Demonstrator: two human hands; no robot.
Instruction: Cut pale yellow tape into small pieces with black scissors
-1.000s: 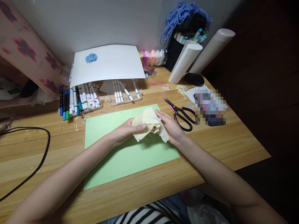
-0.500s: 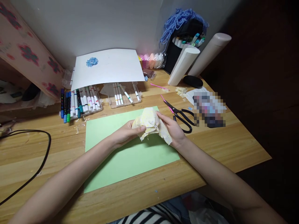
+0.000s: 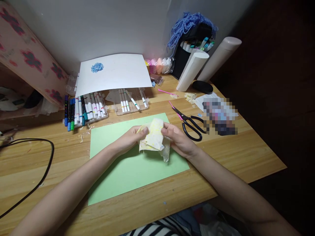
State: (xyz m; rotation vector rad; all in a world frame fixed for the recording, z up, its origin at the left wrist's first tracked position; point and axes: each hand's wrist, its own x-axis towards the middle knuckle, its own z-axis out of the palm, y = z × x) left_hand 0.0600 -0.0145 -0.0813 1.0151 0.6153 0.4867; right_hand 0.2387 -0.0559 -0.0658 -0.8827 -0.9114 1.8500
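Between both hands is a crumpled piece of soft, thin, tissue-like paper (image 3: 153,135), off-white with yellow and faint blue stains, raised above a sheet of green paper (image 3: 118,177). My left hand (image 3: 130,139) pinches its left side, thumb on top. On the right side my right hand (image 3: 180,139) grips it between thumb and fingers, and a loose flap hangs down beside the fingertips. The far fingers of both hands are partly hidden behind the tissue. Black-handled scissors (image 3: 188,121) lie just beyond my right hand.
White paper with a blue patch (image 3: 115,77) rests over cases of markers (image 3: 91,109). Behind the scissors are pink sticks (image 3: 166,92), torn scraps (image 3: 190,97) and a white cylinder (image 3: 193,72). A black pen holder (image 3: 179,62) stands behind. A black cable (image 3: 50,157) curves at left.
The bunched tissue has been turned and flattened somewhat. My right thumb has come round onto its front, and the loose flap now hangs lower.
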